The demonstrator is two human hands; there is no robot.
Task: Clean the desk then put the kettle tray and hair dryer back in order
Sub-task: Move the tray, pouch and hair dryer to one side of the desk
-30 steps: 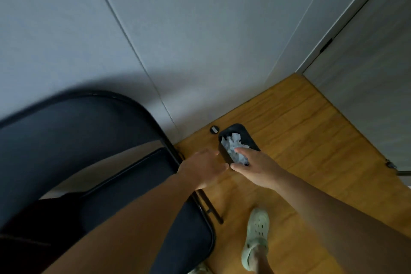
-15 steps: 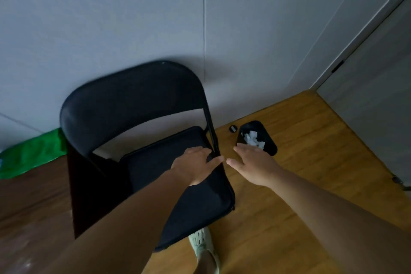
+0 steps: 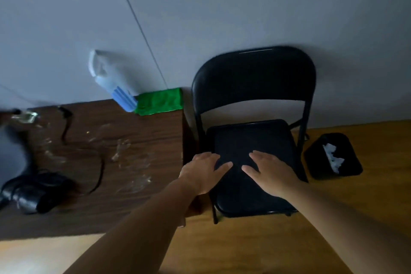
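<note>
— Both hands empty? What step is this?

— Yes. My left hand (image 3: 203, 171) and right hand (image 3: 269, 173) hang flat and spread over the chair (image 3: 249, 140) at centre frame, gripping nothing. I judge I'm between steps: trash sits in the bin (image 3: 333, 155) at right, and the desk (image 3: 124, 162) at left shows pale smears, so wiping isn't done.

— Where are the task's things?

— Dryer (image 3: 31, 193) lies at the lower left of the desk, cord (image 3: 97, 176) trailing. No kettle tray in view.

— Next?

— Probably reach to the upper middle for the green cloth (image 3: 160, 101) and the spray bottle (image 3: 111, 82) beside it, then scrub.
</note>
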